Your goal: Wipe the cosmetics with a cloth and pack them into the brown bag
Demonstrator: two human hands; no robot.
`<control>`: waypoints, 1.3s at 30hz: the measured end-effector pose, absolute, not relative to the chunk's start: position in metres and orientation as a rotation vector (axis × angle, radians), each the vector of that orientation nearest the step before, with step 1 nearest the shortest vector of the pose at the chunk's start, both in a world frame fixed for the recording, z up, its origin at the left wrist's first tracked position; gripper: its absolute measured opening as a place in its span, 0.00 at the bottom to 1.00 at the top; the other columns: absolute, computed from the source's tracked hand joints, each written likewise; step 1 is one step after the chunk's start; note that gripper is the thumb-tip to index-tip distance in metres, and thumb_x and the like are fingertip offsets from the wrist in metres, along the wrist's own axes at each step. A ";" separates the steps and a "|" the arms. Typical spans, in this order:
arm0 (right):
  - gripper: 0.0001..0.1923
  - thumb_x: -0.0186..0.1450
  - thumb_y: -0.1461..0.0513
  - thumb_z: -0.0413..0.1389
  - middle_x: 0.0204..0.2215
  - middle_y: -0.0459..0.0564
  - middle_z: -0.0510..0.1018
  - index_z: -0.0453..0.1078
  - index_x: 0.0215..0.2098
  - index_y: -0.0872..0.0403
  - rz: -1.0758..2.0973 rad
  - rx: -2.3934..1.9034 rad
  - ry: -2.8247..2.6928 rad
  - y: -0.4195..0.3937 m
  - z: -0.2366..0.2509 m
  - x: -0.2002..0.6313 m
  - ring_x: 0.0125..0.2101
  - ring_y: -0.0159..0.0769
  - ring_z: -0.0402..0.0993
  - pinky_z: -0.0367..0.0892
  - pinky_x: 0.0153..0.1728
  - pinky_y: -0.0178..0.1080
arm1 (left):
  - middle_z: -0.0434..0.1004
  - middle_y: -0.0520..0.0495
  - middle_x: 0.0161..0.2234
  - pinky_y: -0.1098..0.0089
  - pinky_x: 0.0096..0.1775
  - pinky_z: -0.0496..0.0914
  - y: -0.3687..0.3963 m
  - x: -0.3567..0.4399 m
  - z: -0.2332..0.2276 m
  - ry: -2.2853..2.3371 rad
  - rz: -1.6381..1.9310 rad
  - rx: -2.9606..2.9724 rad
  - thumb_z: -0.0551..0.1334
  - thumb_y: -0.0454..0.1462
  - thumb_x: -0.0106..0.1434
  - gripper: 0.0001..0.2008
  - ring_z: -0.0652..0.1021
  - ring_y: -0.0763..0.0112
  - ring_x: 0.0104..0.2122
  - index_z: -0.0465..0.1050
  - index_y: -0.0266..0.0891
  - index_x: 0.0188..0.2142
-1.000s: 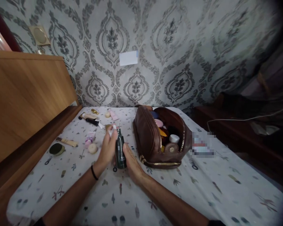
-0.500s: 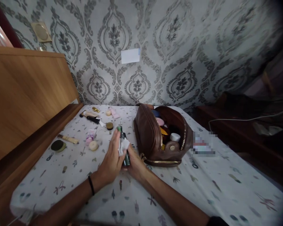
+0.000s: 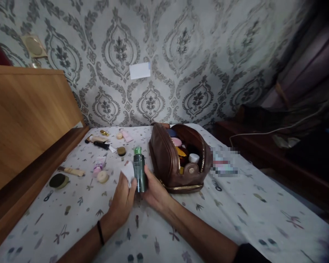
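Head view: near the middle of the bed [image 3: 235, 226], the right hand [image 3: 155, 190] holds the dark bottle [image 3: 139, 175] upright by its lower body, its green cap now bare at the top; the left hand [image 3: 123, 199] pinches a white wipe [image 3: 128, 173] against the bottle's left side, lower than half a second ago, when the wipe lay over the front; the wiping seems to have worked down from the cap toward the base; just right of the bottle stands the open brown pouch [image 3: 167, 160], packed with jars; farther left lie a round puff [image 3: 102, 176], a brush [image 3: 71, 171] and small tubes.
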State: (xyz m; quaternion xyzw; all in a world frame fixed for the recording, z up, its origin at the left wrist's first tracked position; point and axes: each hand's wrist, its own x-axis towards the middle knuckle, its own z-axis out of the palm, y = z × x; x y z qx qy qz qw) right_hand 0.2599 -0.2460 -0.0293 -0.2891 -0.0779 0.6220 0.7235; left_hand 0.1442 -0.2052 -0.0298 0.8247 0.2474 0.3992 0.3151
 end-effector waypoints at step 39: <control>0.11 0.61 0.56 0.65 0.22 0.43 0.76 0.75 0.33 0.56 1.446 -0.666 -0.076 -0.249 -0.031 0.262 0.21 0.29 0.70 0.67 0.23 0.33 | 0.66 0.44 0.41 0.64 0.46 0.69 -0.140 0.152 0.005 0.678 1.185 2.366 0.53 0.38 0.69 0.08 0.71 0.63 0.44 0.70 0.39 0.38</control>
